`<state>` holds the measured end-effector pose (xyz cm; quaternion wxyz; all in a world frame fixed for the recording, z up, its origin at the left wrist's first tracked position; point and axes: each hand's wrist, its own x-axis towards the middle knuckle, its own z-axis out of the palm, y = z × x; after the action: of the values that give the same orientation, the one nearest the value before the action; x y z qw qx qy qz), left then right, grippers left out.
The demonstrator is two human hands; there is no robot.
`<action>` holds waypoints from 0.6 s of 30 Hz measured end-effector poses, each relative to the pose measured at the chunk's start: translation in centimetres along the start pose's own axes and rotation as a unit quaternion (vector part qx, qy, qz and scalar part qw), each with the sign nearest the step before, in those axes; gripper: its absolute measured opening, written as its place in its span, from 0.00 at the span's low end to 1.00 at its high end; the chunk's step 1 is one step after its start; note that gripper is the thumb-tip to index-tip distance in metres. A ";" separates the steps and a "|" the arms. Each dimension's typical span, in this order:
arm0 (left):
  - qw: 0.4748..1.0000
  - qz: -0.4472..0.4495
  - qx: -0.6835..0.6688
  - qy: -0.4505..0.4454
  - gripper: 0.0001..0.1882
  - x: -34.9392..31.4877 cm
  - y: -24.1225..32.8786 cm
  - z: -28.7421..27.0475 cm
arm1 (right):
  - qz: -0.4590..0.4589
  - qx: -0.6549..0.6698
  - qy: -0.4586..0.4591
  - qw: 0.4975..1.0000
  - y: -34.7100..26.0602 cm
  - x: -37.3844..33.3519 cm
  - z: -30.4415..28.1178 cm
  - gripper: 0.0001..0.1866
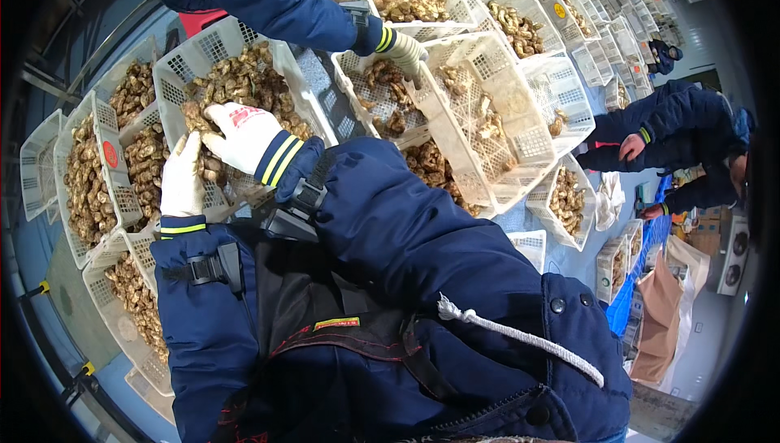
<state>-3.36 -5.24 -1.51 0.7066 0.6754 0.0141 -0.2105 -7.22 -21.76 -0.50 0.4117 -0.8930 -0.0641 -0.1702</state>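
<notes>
A wide bench [45, 256] is crowded with white slotted plastic baskets, and the basket [175, 77] in front of the person is heaped with brown mushrooms [244, 77]. Both white-gloved hands are in that basket: the right hand [242, 136] lies flat on the pile with fingers spread, while the left hand [182, 177] rests just beside it with fingers together, and whether it grips any mushroom cannot be told. Farther along, a co-worker's gloved hand [404, 51] holds the rim of a tilted basket [496, 110].

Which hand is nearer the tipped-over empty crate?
Right. The right hand rests on the mushrooms in the front crate, closer to the tipped crate; the left hand lies farther left.
</notes>
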 end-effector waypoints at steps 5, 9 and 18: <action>0.999 -0.030 -0.036 0.009 0.17 -0.8 0.7 0.6 | 0.052 -0.014 -0.031 0.998 -1.1 0.2 -0.1 0.15; 0.999 -0.036 -0.028 0.019 0.15 -1.6 2.2 1.9 | -0.026 -0.078 0.023 0.996 0.3 0.3 1.1 0.10; 0.998 0.014 -0.061 0.028 0.18 -0.3 0.0 0.2 | 0.043 -0.020 -0.017 0.999 -1.3 0.7 -0.4 0.14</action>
<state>-3.66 -5.32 -1.43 0.7487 0.6368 0.0375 -0.1803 -7.00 -21.26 0.91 0.3996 -0.9058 -0.0289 -0.1379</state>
